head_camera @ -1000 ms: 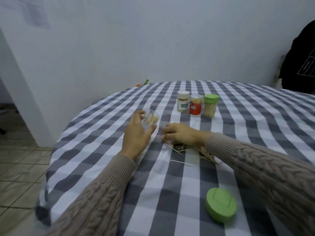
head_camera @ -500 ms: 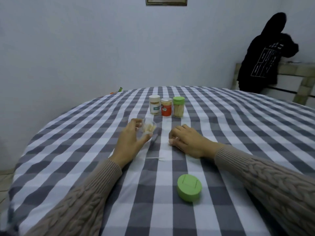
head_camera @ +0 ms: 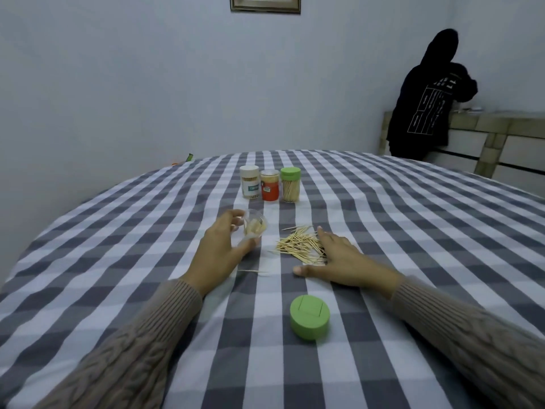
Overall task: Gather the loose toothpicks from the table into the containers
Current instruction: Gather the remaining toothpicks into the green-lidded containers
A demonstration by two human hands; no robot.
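Step in hand: filling. The left hand (head_camera: pixel 219 250) grips a clear plastic container (head_camera: pixel 254 226), tilted and partly filled. The right hand (head_camera: pixel 342 256) lies flat, fingers spread, holding nothing, touching the pile of thin wooden toothpicks (head_camera: pixel 299 245) on the checked tablecloth (head_camera: pixel 413 231). Next: pinch a bundle and feed it in. One stray toothpick (head_camera: pixel 252 271) lies nearer; the round green lid (head_camera: pixel 309 317) waits.

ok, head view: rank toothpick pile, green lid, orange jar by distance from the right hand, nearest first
From the right hand:
1. Toothpick pile: touching the fingers, just to its left.
2. Green lid: nearer the camera, below the hand, lying apart on the cloth.
3. Orange jar: farthest, middle of the row of three jars at the back.
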